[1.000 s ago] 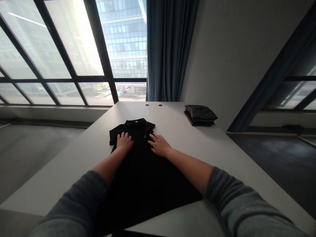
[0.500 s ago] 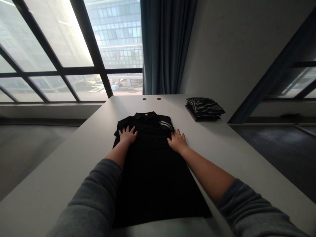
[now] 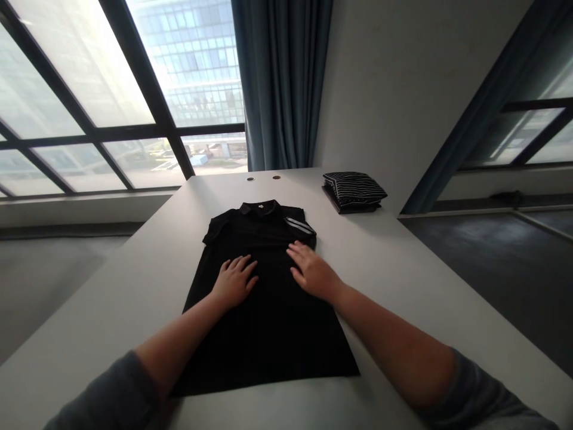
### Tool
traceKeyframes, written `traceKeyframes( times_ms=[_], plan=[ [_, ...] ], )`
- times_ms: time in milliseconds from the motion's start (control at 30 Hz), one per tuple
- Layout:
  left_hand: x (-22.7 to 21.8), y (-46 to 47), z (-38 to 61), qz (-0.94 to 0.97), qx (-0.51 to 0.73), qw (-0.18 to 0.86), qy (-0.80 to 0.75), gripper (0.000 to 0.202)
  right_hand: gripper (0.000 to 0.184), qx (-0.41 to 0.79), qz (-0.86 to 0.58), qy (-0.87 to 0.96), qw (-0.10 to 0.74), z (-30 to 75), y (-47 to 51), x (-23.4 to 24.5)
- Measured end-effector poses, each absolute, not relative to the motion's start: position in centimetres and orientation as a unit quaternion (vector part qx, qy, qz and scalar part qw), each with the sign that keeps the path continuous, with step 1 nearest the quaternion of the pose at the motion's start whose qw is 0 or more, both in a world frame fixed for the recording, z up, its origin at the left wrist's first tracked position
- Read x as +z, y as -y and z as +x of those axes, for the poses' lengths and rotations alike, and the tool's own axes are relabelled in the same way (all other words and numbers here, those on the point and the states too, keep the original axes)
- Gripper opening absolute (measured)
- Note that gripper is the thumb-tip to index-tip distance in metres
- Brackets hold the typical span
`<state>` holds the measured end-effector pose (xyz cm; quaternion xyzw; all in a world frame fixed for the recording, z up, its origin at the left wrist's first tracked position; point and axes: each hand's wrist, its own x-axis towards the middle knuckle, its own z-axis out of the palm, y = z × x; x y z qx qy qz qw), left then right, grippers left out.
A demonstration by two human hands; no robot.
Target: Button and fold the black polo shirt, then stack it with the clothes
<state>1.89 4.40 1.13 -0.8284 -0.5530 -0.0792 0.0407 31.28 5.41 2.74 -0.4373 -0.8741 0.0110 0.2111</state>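
A black short-sleeved polo shirt (image 3: 268, 334) lies spread on the white table, its collar (image 3: 259, 208) toward the window and its hem toward me. White stripes mark the right-hand sleeve, which is folded in a little. My left hand (image 3: 235, 280) rests palm down on the left part of the chest, fingers outstretched. On the other side, my right hand (image 3: 316, 272) lies flat over the shirt's right edge just below the striped sleeve, fingers extended. Neither hand grips the fabric.
A folded stack of dark cloth (image 3: 353, 191), striped on top, sits at the table's far right. Two round holes show near the far edge of the white table (image 3: 394, 286). Beyond stand a blue curtain (image 3: 282, 89), a wall and large windows.
My left hand has slid down the shirt toward me. My right hand has shifted inward and slightly down onto the fabric. The view has turned a little to the right.
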Motion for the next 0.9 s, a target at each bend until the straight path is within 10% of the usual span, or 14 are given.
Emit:
traceKeyframes(
  times_ms=[200, 900],
  plan=[
    [0.3, 5.6, -0.3, -0.815, -0.033, 0.0, 0.579, 0.057, 0.064, 0.094, -0.429, 0.896, 0.066, 30.9, 1.0, 0.8],
    [1.4, 13.7, 0.3, -0.788, 0.015, -0.071, 0.612, 0.065, 0.073, 0.065, -0.597, 0.799, -0.03, 41.0, 6.2, -0.1]
  ],
)
